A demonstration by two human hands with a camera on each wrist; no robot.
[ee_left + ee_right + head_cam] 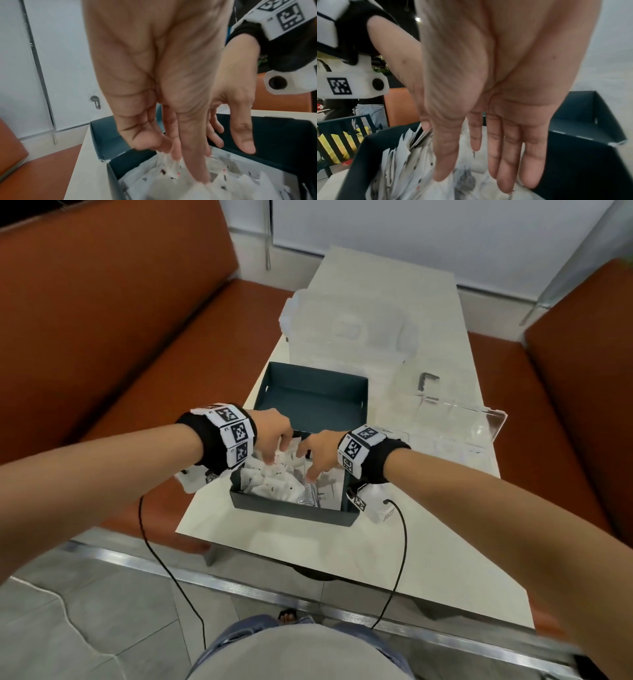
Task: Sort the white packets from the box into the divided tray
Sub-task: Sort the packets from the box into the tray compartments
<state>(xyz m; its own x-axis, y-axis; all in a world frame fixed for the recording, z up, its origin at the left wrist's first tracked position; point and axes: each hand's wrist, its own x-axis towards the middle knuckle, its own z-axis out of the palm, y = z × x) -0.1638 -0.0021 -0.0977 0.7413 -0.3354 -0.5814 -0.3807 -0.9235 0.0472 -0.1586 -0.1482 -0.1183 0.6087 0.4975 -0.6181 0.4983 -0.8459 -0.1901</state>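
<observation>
Nearest, dark box crammed with white packets. Light, floppy, probably slippery; best pinched by an edge. Left hand fingertips pinching a few, right hand fingers straight, together, touching the pile. Beyond: box lid, then clear divided tray, lid partly between.

Bare forearms with black wrist bands and white marker blocks

Each wrist wears a black fabric band carrying a ring of white blocks printed with black square codes; the right band has the same blocks. A white camera housing with a round dark lens sits under each wrist, and a thin black cable hangs from each. Light shirt, blue jeans.
</observation>
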